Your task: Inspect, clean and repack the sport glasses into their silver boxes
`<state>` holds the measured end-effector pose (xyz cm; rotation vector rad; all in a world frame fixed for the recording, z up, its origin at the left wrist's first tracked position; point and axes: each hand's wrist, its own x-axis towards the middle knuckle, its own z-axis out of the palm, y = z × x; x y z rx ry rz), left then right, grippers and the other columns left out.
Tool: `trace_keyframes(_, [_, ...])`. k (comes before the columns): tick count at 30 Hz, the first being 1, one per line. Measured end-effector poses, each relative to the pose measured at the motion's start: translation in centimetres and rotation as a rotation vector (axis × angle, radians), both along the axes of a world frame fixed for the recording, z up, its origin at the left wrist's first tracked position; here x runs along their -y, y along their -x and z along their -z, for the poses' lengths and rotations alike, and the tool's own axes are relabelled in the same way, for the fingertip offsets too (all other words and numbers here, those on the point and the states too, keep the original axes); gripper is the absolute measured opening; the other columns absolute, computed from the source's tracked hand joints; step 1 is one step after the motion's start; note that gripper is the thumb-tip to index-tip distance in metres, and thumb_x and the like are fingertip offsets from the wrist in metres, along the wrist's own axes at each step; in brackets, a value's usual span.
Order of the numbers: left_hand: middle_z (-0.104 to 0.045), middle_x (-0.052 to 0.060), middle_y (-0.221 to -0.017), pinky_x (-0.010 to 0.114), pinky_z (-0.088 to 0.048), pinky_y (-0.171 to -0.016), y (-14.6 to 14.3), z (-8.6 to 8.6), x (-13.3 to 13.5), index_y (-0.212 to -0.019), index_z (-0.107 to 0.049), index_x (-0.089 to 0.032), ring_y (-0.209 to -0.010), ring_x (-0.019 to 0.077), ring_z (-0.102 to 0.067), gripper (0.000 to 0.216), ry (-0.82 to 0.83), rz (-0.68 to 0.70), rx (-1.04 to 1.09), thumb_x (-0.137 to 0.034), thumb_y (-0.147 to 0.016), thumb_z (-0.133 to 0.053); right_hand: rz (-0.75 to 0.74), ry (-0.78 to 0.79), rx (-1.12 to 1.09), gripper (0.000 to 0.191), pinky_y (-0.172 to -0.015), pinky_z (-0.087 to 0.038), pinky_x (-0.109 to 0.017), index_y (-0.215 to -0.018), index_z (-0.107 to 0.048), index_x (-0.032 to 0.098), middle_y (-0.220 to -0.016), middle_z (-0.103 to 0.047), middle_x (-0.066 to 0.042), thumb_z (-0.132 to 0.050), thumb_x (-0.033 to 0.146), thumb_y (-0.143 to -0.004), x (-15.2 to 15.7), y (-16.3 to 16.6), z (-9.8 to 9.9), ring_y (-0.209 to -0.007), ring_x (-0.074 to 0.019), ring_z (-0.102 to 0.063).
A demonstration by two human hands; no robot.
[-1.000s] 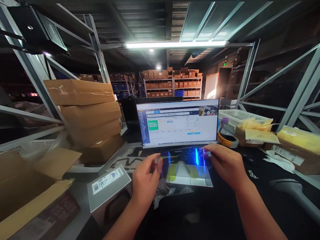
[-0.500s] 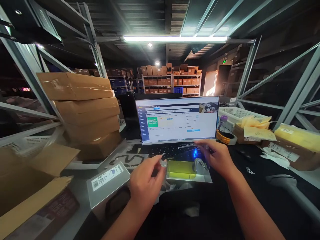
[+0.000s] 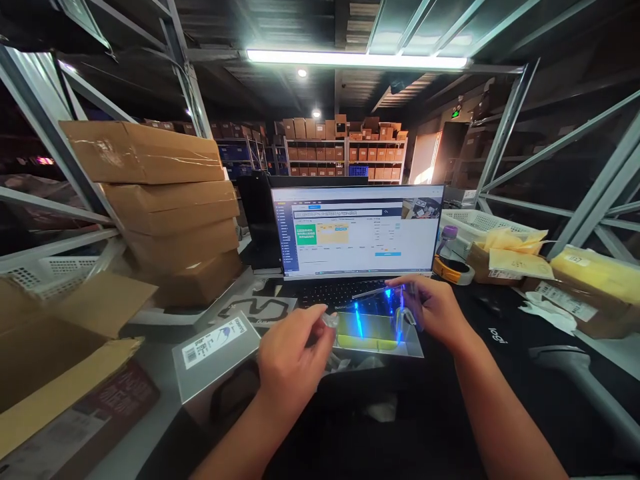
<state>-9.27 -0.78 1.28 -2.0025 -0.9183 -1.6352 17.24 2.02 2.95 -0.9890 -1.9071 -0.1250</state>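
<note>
- The fingers [image 3: 320,327] of the left hand [image 3: 293,363] pinch one end of a pair of glasses with yellow lenses [image 3: 367,327]; the right hand [image 3: 433,307] pinches the other end between thumb and fingertips.
- The glasses hang between the two hands, just above the front edge of an open laptop [image 3: 357,233], over its keyboard; the lenses throw bright blue glints.
- A small grey box with a white label [image 3: 215,357] lies just left of the left hand, near the dark table's [image 3: 505,347] front edge.
- Further left, an open cardboard carton [image 3: 65,347] fills the near corner, and a stack of brown cartons [image 3: 165,207] stands close beside the laptop's left edge.
- Right of the laptop, well apart from the right hand, sit a roll of tape [image 3: 454,270], a white basket [image 3: 480,227] and yellow padded parcels [image 3: 595,273].
- The dark table surface right of the right forearm is open.
- Metal shelf frames rise on both sides; at the back, shelves of boxes stand under a long ceiling light [image 3: 357,60].
</note>
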Motion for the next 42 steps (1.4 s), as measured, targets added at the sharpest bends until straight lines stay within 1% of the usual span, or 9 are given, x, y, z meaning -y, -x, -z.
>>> trace_keyframes(3, [-0.067, -0.003, -0.070, 0.022, -0.046, -0.062, -0.1, 0.0, 0.1, -0.100, -0.065, -0.018, -0.061, 0.0101, -0.062, 0.016, 0.003, -0.004, -0.008, -0.007, -0.087, -0.064, -0.007, 0.011, -0.004, 0.020, -0.069, -0.057, -0.030, -0.102, -0.074, 0.020, -0.097, -0.080, -0.006, -0.056, 0.021, -0.092, -0.1, -0.1, 0.1, -0.081, -0.0213, -0.076])
trace_keyframes(9, [-0.064, -0.003, -0.068, 0.023, -0.044, -0.059, -0.2, 0.1, 0.4, -0.100, -0.063, -0.017, -0.059, 0.0111, -0.060, 0.011, 0.025, -0.025, -0.046, -0.010, -0.093, -0.058, -0.035, 0.068, -0.020, 0.019, -0.066, -0.058, -0.030, -0.099, -0.074, 0.020, -0.094, -0.080, -0.007, -0.057, 0.026, -0.093, -0.1, 0.2, 0.1, -0.081, -0.0225, -0.076])
trace_keyframes(13, [-0.067, 0.000, -0.071, 0.025, -0.045, -0.058, -0.1, 0.2, 0.6, -0.102, -0.061, -0.016, -0.060, 0.0127, -0.063, 0.009, 0.050, -0.031, -0.081, -0.016, -0.098, -0.052, -0.060, 0.094, -0.038, 0.019, -0.068, -0.060, -0.031, -0.100, -0.075, 0.022, -0.096, -0.080, -0.007, -0.060, 0.030, -0.094, -0.2, 0.3, 0.2, -0.083, -0.0229, -0.077])
trace_keyframes(16, [-0.070, 0.002, -0.075, 0.025, -0.046, -0.059, -0.2, 0.1, 0.7, -0.102, -0.060, -0.017, -0.062, 0.0135, -0.065, 0.010, 0.054, -0.036, -0.097, -0.015, -0.099, -0.050, -0.083, 0.086, -0.034, 0.018, -0.071, -0.062, -0.033, -0.101, -0.075, 0.022, -0.098, -0.080, -0.007, -0.062, 0.029, -0.092, -0.3, 0.3, 0.3, -0.085, -0.0239, -0.077])
trace_keyframes(25, [-0.067, 0.000, -0.071, 0.025, -0.047, -0.060, -0.2, 0.3, 0.9, -0.103, -0.059, -0.016, -0.061, 0.0128, -0.064, 0.010, 0.072, -0.002, -0.107, -0.014, -0.098, -0.052, -0.095, 0.086, -0.046, 0.017, -0.068, -0.062, -0.035, -0.100, -0.075, 0.021, -0.099, -0.080, -0.009, -0.063, 0.024, -0.087, -0.5, 0.3, 0.3, -0.086, -0.0260, -0.077])
trace_keyframes(28, [-0.064, -0.001, -0.068, 0.025, -0.045, -0.058, -0.2, 0.2, 1.0, -0.103, -0.059, -0.016, -0.060, 0.0124, -0.061, 0.009, 0.059, 0.014, -0.111, -0.012, -0.096, -0.054, -0.102, 0.095, -0.046, 0.018, -0.072, -0.062, -0.036, -0.100, -0.074, 0.020, -0.100, -0.080, -0.009, -0.061, 0.023, -0.088, -0.7, 0.2, 0.5, -0.088, -0.0258, -0.077])
trace_keyframes(31, [-0.062, -0.002, -0.067, 0.026, -0.043, -0.057, -0.2, 0.2, 1.1, -0.102, -0.060, -0.015, -0.059, 0.0121, -0.059, 0.008, 0.044, 0.012, -0.119, -0.012, -0.095, -0.056, -0.121, 0.125, -0.049, 0.018, -0.075, -0.062, -0.037, -0.101, -0.073, 0.020, -0.101, -0.080, -0.009, -0.060, 0.027, -0.091, -0.9, 0.2, 0.7, -0.091, -0.0260, -0.077])
trace_keyframes(36, [-0.059, -0.003, -0.064, 0.026, -0.040, -0.055, -0.1, 0.1, 1.3, -0.101, -0.059, -0.017, -0.055, 0.0115, -0.055, 0.008, 0.018, 0.004, -0.126, -0.013, -0.097, -0.054, -0.138, 0.210, -0.071, 0.021, -0.071, -0.062, -0.036, -0.102, -0.074, 0.021, -0.100, -0.079, -0.008, -0.062, 0.036, -0.094, -0.9, 0.2, 0.9, -0.086, -0.0255, -0.077])
trace_keyframes(42, [-0.060, -0.003, -0.065, 0.028, -0.039, -0.057, 0.1, 0.2, 1.8, -0.104, -0.059, -0.018, -0.057, 0.0127, -0.057, 0.009, 0.032, 0.009, -0.141, -0.014, -0.096, -0.055, -0.206, 0.267, -0.099, 0.022, -0.077, -0.064, -0.040, -0.103, -0.073, 0.022, -0.102, -0.079, -0.009, -0.063, 0.040, -0.094, -1.2, 0.2, 1.4, -0.091, -0.0276, -0.076])
